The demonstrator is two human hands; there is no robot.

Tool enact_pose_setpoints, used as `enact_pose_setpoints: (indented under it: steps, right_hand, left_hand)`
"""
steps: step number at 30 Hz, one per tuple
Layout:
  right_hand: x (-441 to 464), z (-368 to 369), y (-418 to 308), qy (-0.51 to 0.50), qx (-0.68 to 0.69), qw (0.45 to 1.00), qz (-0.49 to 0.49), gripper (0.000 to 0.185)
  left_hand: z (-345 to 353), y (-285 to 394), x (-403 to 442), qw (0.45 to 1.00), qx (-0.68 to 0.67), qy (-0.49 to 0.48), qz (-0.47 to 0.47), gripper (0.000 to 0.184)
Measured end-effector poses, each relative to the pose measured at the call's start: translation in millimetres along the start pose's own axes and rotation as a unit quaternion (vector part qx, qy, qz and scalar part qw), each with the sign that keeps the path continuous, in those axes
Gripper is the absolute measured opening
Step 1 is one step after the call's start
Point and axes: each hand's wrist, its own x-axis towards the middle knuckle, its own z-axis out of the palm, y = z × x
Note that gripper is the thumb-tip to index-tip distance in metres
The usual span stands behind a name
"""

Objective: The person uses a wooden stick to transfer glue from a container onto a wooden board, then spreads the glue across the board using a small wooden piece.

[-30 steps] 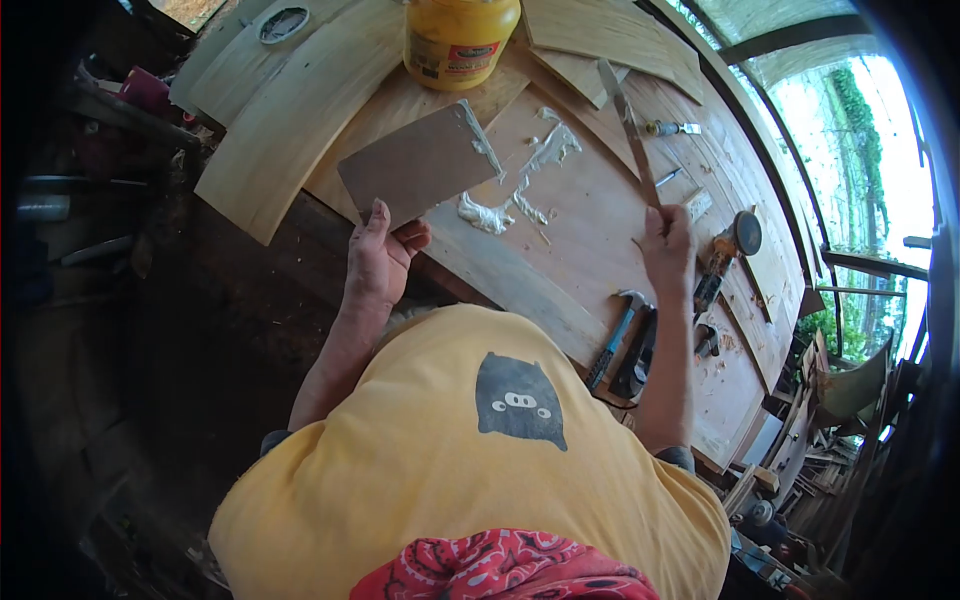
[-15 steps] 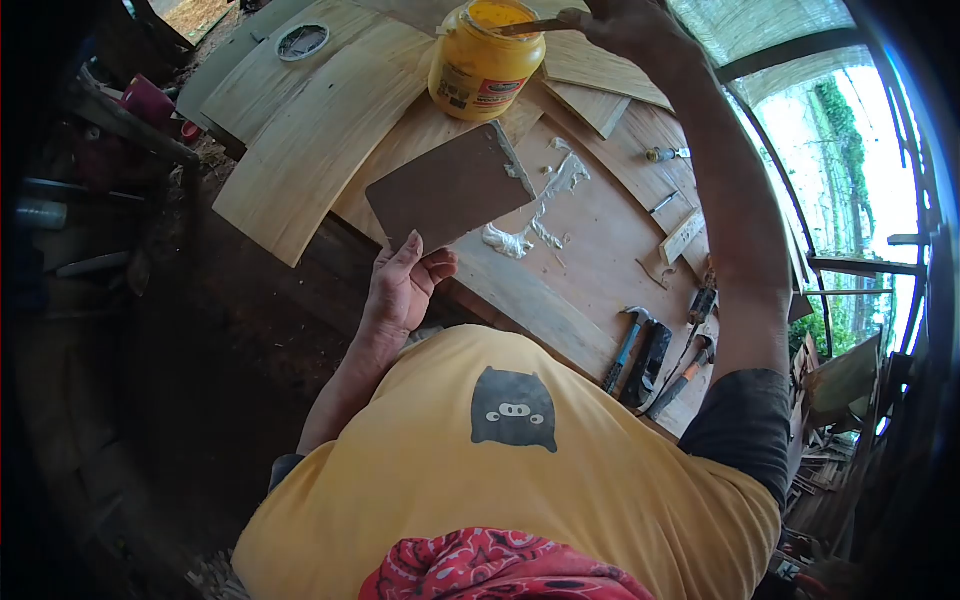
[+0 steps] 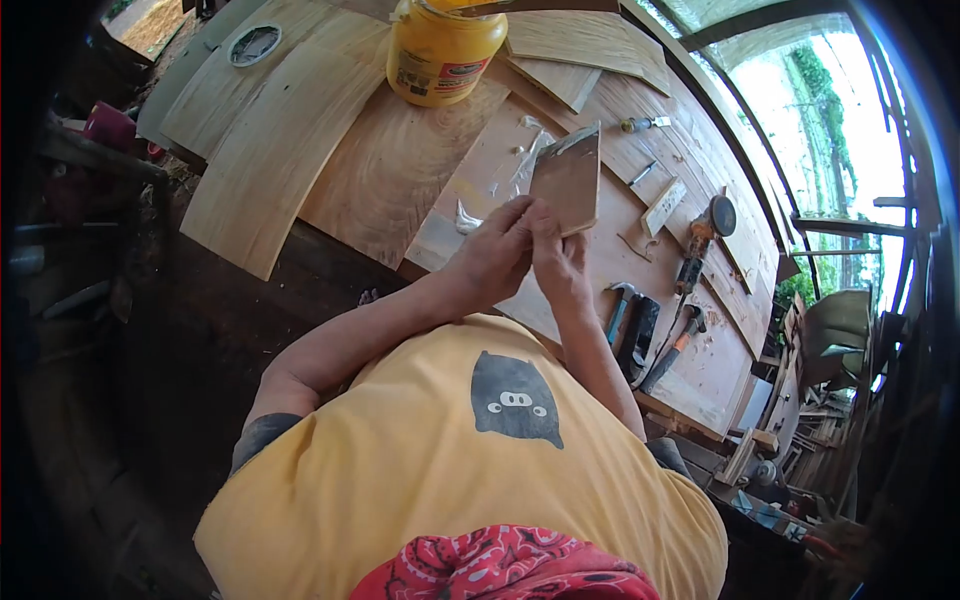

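A thin brown board (image 3: pixel 567 185) stands tilted in front of me, with pale paste along its top edge. My right hand (image 3: pixel 560 255) grips its lower edge, fingers closed. Beside it my left hand (image 3: pixel 495 255) is closed too, its fingertips meeting the right hand at the board's lower left corner. The yellow jar (image 3: pixel 445 55) stands farther back on the bench, with the spatula (image 3: pixel 480 7) lying across its mouth. Smears of white paste (image 3: pixel 466 218) show on the bench panel behind the hands, partly hidden by the board.
On the right of the bench lie a blue hammer (image 3: pixel 619 312), an orange-handled hammer (image 3: pixel 680 345), an angle grinder (image 3: pixel 705 240) and a chisel (image 3: pixel 645 124). Plywood sheets (image 3: pixel 290 130) overhang the bench at the left, bearing a round lid (image 3: pixel 254 46).
The spatula has left my right hand and rests on the jar. My right hand has come down from the jar to the board, which has moved right and turned, and both hands now meet.
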Motion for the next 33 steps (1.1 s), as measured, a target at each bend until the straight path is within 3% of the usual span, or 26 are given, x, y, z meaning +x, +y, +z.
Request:
enact_pose_setpoints:
  steps: [2,4,6,8,11,15,22,26,30,33]
  right_hand:
    - [16.3,-34.4,28.7,0.000,-0.115,0.992,0.042,0.040]
    - [26.8,-56.0,39.1,0.016,-0.252,0.967,0.012,0.030]
    - [31.7,-67.6,43.3,0.050,-0.407,0.907,-0.093,0.022]
    - [46.7,-75.2,39.4,0.023,-0.494,0.864,-0.097,0.021]
    - [79.8,-82.2,49.5,-0.050,-0.589,0.798,-0.119,0.028]
    - [93.1,-48.0,43.3,-0.183,-0.672,0.712,-0.092,0.035]
    - [155.5,-12.6,61.1,-0.150,-0.686,0.701,-0.126,0.035]
    - [130.0,-17.2,54.4,-0.206,-0.683,0.691,-0.116,0.032]
    - [146.6,-25.5,65.2,-0.131,-0.668,0.722,-0.124,0.031]
    - [153.9,-21.3,69.1,-0.153,-0.690,0.698,-0.115,0.031]
  left_hand:
    - [8.0,2.1,2.3,0.997,-0.030,-0.067,0.004,0.050]
    - [-2.8,-0.8,0.8,0.988,0.000,-0.157,0.014,0.054]
    - [-26.0,-24.6,-6.3,0.988,0.076,-0.132,-0.015,0.052]
    - [-61.6,-59.1,-13.2,0.976,0.195,-0.089,-0.047,0.047]
    - [-118.5,-93.2,-26.5,0.916,0.389,-0.041,-0.094,0.043]
    - [-141.5,-113.0,-38.4,0.893,0.434,-0.009,-0.117,0.046]
    - [-135.7,-111.1,-28.7,0.873,0.458,-0.038,-0.161,0.049]
    - [-136.3,-109.8,-27.8,0.875,0.453,-0.040,-0.168,0.049]
    - [-135.0,-108.3,-23.8,0.867,0.461,-0.047,-0.183,0.050]
    - [-136.4,-104.8,-22.0,0.867,0.456,-0.063,-0.192,0.051]
